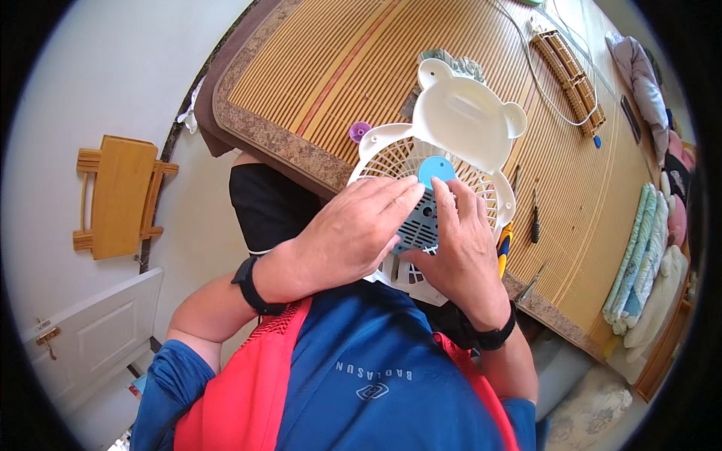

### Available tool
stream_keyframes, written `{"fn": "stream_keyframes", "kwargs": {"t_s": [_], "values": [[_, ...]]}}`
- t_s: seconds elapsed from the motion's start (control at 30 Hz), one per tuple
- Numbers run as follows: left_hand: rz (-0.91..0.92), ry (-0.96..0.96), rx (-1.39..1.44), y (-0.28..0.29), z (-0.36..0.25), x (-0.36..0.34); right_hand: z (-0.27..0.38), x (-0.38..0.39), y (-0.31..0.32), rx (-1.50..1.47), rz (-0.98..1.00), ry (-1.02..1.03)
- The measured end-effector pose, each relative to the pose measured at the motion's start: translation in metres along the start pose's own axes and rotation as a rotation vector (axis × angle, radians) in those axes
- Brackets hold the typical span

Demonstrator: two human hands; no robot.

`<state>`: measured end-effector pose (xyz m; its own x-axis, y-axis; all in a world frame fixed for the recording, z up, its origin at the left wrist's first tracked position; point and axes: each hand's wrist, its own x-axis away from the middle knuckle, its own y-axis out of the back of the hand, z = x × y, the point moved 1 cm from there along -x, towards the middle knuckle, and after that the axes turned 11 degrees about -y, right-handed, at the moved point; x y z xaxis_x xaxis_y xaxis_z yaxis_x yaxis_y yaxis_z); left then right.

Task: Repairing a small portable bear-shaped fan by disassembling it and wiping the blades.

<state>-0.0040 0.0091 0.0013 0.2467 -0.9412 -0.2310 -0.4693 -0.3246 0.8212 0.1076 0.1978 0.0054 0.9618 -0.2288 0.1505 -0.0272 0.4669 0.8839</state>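
Observation:
Between my hands is a blue slotted plastic cover with a lighter blue round piece at its far end. It lies over a white plastic fan grille with a bear-head-shaped shell at its far side. My left hand grips the cover's left side, its fingers together and reaching to the round piece. On the other side my right hand holds the cover, thumb at its near edge and index finger by the round piece. My palms and fingers hide the cover's sides and part of the grille.
The table has a bamboo mat. A purple knob lies left of the grille. Right of it are a black-handled screwdriver and a yellow-and-blue handle. Farther off are a bamboo rack and folded cloths.

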Motion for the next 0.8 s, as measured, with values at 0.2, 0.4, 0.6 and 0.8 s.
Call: {"fn": "stream_keyframes", "kwargs": {"t_s": [0.2,0.4,0.6,0.8], "values": [[0.18,0.024,0.184,-0.004,0.012,-0.029,-0.015,0.003,0.007,-0.083,-0.044,0.016],[0.232,0.005,0.168,0.002,0.013,-0.035,-0.028,0.037,0.042,-0.363,-0.485,0.086],[0.208,0.026,0.093,0.0,-0.002,-0.043,-0.094,0.085,0.031,-0.334,-0.595,-0.302],[0.303,0.083,0.013,-0.014,0.0,-0.048,-0.117,0.112,-0.014,-0.228,-0.53,-0.417]]}}
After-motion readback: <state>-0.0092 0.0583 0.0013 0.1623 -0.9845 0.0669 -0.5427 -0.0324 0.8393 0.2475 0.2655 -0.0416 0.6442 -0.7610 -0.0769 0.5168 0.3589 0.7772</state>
